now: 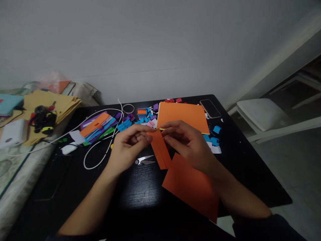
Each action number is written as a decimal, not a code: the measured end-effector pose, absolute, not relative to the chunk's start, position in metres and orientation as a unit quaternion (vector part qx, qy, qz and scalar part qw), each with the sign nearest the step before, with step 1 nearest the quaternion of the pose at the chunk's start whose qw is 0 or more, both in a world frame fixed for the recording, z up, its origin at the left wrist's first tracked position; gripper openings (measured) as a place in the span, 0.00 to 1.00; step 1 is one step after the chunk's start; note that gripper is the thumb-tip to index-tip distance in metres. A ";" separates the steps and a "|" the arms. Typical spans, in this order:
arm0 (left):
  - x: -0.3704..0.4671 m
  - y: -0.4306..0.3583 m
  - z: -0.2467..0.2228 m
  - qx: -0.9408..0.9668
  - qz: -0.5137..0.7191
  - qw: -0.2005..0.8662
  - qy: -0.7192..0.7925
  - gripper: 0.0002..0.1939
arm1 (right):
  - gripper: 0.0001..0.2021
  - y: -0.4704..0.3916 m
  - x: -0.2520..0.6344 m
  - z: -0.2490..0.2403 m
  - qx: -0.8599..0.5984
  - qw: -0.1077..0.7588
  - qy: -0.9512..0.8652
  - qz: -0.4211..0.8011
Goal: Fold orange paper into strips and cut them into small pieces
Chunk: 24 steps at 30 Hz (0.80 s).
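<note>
A folded orange paper strip [160, 150] slants between my hands over the black table. My left hand [129, 144] pinches its upper left edge between thumb and fingers. At the upper right edge, the curled fingers of my right hand [188, 142] close on the same strip; their exact contact is partly hidden. Beneath my right hand and forearm lies a larger orange sheet [193, 187]. Small scissors [144, 160] rest just left of the strip. Beyond my hands is a stack of orange sheets [184, 115].
Cut blue, purple and white paper pieces [144, 117] lie behind my hands. Coloured strips [99, 125] and a looping white cable [86, 157] are at the left. A phone [210, 108] sits at the back right corner, and a white stool [260, 110] stands beyond the table [255, 174].
</note>
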<state>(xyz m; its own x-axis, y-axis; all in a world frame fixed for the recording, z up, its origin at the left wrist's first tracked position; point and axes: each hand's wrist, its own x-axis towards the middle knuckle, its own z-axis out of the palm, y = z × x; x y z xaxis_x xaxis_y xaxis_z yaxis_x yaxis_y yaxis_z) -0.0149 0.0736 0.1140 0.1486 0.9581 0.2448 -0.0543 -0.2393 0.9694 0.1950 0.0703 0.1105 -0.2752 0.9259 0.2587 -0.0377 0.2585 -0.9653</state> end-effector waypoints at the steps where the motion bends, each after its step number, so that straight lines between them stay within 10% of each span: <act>1: -0.015 0.074 0.114 0.585 0.525 0.482 0.387 0.10 | 0.14 0.070 0.196 0.111 -0.353 0.483 -0.628 0.498; 24: -0.011 0.071 0.105 0.608 0.533 0.438 0.392 0.10 | 0.14 0.064 0.190 0.112 -0.381 0.465 -0.629 0.493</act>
<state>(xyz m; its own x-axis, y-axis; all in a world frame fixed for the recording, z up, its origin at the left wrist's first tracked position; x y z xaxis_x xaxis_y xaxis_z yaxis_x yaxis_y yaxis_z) -0.0111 0.0708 0.1047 0.1242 0.9440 0.3058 0.0091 -0.3092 0.9509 0.1902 0.0644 0.1124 -0.2766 0.9379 0.2095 0.0197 0.2235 -0.9745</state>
